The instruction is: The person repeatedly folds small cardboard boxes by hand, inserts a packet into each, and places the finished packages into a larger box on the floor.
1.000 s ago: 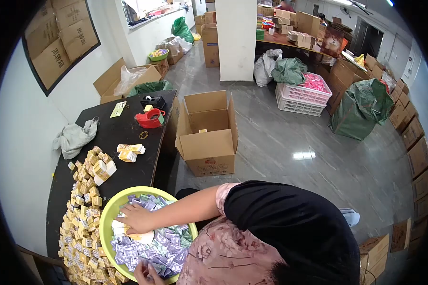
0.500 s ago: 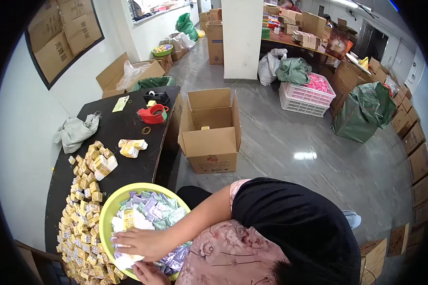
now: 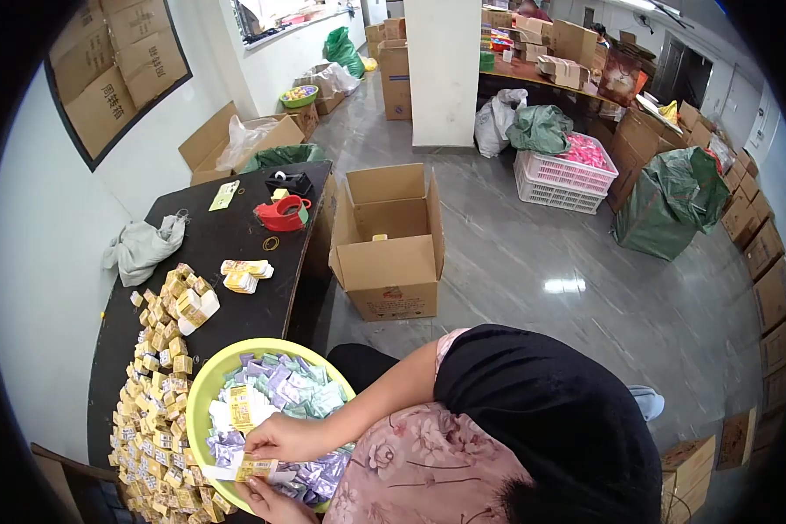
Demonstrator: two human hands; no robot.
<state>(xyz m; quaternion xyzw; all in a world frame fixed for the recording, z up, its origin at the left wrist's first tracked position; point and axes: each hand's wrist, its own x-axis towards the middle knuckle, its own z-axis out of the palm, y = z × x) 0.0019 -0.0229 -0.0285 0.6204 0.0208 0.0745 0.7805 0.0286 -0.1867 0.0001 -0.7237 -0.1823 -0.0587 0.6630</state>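
Over the yellow basin (image 3: pixel 200 375), my right hand (image 3: pixel 284 438) is closed with its fingertips at a small yellow and white carton (image 3: pixel 255 472) that has white flaps sticking out. My left hand (image 3: pixel 275 504), at the lower edge of view, grips the same carton from below. Many small purple and green sachets (image 3: pixel 323 397) fill the basin. On top of them, beside my right hand, lie flat yellow-and-white carton blanks (image 3: pixel 241 409). To the left a heap of small finished-looking yellow boxes (image 3: pixel 153 437) covers the black table (image 3: pixel 236 327).
Farther along the table are stacked carton blanks (image 3: pixel 246 275), a red tape dispenser (image 3: pixel 282 213) and a grey cloth bag (image 3: pixel 144 247). An open cardboard box (image 3: pixel 387 262) stands on the floor beside the table. White crates (image 3: pixel 559 192) and a green sack (image 3: pixel 670 205) stand farther right.
My right hand has risen from lying spread over the blanks and now closes at a carton. The yellow and white carton has come into view between both hands.
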